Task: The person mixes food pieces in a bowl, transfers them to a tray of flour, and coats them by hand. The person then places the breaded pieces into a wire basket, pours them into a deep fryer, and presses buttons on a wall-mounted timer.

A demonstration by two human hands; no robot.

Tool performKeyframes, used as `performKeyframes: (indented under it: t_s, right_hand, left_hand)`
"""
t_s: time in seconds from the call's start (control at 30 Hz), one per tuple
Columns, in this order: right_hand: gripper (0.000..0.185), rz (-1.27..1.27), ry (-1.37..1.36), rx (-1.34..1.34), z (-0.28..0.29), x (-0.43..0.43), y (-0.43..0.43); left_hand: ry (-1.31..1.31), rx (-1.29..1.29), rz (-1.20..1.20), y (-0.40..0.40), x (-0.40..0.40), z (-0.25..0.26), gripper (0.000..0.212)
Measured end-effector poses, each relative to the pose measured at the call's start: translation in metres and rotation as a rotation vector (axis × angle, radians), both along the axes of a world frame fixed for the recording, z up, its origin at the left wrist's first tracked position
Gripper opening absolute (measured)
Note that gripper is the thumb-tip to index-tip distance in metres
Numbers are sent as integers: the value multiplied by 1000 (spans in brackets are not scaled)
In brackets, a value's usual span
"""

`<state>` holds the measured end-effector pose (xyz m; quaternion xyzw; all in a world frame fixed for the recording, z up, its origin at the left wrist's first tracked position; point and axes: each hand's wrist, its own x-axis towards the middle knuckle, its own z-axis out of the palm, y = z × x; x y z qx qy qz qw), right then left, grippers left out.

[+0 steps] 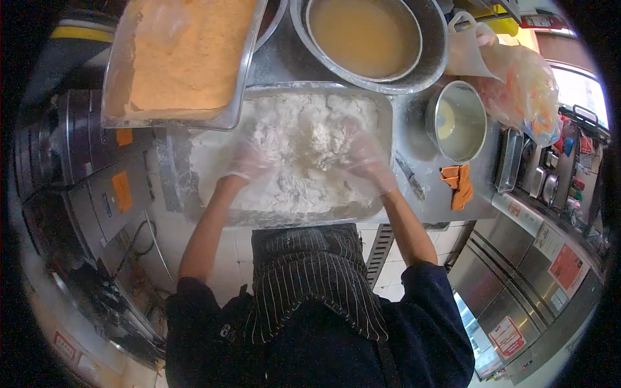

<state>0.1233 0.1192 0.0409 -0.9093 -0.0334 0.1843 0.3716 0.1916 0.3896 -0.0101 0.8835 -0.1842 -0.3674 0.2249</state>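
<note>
A wide, shallow tub (387, 194) holds white flour (303, 186), loose and lumpy. Both of my hands wear clear plastic gloves and are blurred by motion. My left hand (250, 157) is in the flour on the left side of the tub. On the right side, my right hand (364, 150) touches a heap of flour-coated clumps (324, 140). Flour and blur hide the fingertips, so whether either hand grips anything is unclear.
A clear tub of orange crumbs or powder (189, 63) overlaps the flour tub's back left corner. Behind stands a pan of cloudy tan liquid (366, 36) inside a metal basin (434, 53). To the right are a metal bowl (463, 131), a floury brush (411, 177) and an orange cloth (457, 186).
</note>
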Motion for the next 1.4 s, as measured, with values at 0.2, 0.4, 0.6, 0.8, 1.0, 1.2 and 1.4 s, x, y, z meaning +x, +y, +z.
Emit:
performKeyframes:
  t_s: [0.2,0.4,0.6,0.8,1.0,1.2,1.4]
  right_hand:
    - [87,-8,-98,-476,-62,15,18]
    - [95,-345,77,158,-68,15,44]
    - [81,-339,283,424,-71,-42,18]
    - [67,-275,272,187,-26,-26,23]
    - [73,-138,76,158,-35,-9,-1]
    - [80,230,54,-617,-62,2,19]
    - [63,214,-65,-689,-105,-10,39]
  left_hand:
    - [-438,36,-142,-15,0,-57,104]
    - [-859,64,-223,-44,-20,-108,84]
    - [118,-120,64,-37,-32,-39,68]
    - [22,-54,-19,-33,-31,-66,74]
    - [-243,-333,-47,-8,7,-18,86]
    - [-497,379,-400,-22,-5,-35,83]
    - [-171,-276,198,-44,-17,-62,83]
